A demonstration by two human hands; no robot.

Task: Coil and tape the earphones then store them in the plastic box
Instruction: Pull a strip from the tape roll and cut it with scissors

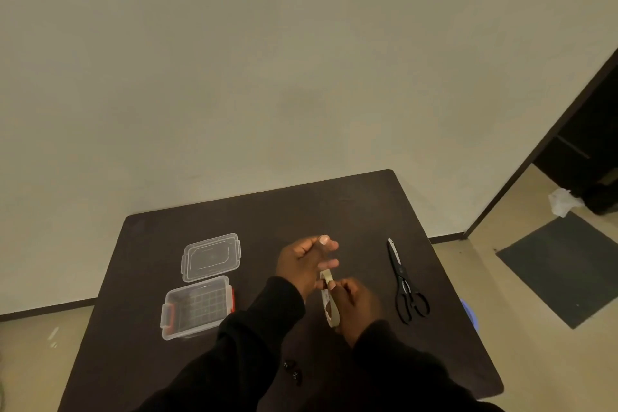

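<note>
A roll of pale tape (pixel 329 303) stands on edge over the middle of the dark table (pixel 351 211), gripped by my right hand (pixel 356 308). My left hand (pixel 306 262) pinches the loose end of the tape at the roll's top, its other fingers spread. The clear plastic box (pixel 197 308) with red latches sits open to the left, and its clear lid (pixel 211 257) lies just behind it. Black earphones (pixel 292 370) lie near the table's front edge, partly hidden under my left sleeve.
Black scissors (pixel 404 284) lie shut on the table to the right of my hands. A plain wall rises behind the table. On the floor to the right are a dark mat (pixel 561 271) and a doorway.
</note>
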